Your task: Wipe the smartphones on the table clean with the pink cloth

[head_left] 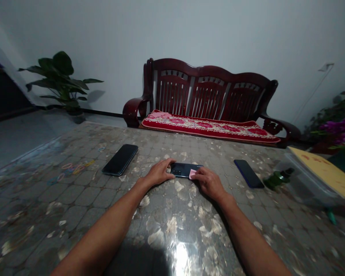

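Observation:
A dark glossy phone (183, 170) lies flat, sideways, on the patterned tabletop (166, 207), its camera lenses facing up near the left end. My left hand (161, 172) grips that left end between thumb and fingers. Over the right part of the phone, my right hand (207, 181) pinches a small pink piece (192, 174) that rests against the phone's surface. Whether the piece is paper or cloth cannot be made out.
Dark phones (121, 159) lie stacked at the left, near coloured rubber bands (76, 168). At the right are another phone (248, 173), a green bottle (277, 178) and a clear plastic box (310, 184) with a yellow lid. A wooden bench (208, 92) stands behind the table.

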`<state>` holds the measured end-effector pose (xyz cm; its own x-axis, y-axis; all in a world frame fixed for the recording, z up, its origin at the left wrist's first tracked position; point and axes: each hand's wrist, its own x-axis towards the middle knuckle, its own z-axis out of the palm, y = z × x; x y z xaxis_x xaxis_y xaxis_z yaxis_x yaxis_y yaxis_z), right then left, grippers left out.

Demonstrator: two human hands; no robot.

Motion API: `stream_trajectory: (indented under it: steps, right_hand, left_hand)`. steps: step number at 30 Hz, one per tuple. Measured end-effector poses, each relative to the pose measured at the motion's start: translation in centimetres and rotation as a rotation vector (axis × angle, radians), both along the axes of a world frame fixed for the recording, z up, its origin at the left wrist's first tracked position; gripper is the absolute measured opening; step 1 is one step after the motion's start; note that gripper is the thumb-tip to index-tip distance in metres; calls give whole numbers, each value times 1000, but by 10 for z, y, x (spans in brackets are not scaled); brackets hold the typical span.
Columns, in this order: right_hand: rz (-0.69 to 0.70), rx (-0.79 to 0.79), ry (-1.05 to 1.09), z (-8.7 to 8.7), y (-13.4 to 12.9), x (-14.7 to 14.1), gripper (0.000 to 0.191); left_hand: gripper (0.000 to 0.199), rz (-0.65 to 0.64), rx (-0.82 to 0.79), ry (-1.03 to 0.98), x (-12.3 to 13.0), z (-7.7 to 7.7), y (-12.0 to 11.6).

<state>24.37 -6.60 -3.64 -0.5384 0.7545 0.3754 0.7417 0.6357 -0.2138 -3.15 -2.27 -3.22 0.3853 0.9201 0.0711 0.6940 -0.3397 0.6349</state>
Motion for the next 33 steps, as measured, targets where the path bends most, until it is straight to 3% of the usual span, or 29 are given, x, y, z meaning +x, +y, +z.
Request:
stream_trajectory:
  steps: [4,13,25,29,33]
  right_hand:
    - [-38,-27,-44,4,-2,-3,29]
    - [-36,-21,-124,13,-2,-48,25]
    - [-109,-61,-15,6,9,32,35]
    - [-192,-69,-32,9,8,27,34]
    - [-205,-72,-101,10,-1,4,36]
  left_hand:
    - [66,6,1,-1,0,-2,1]
    - [67,3,-1,-4,0,-4,2]
    - [67,3,-7,-2,0,0,0]
    - [66,15,-1,4,0,-3,1]
    - [66,6,1,1,-1,-6,3]
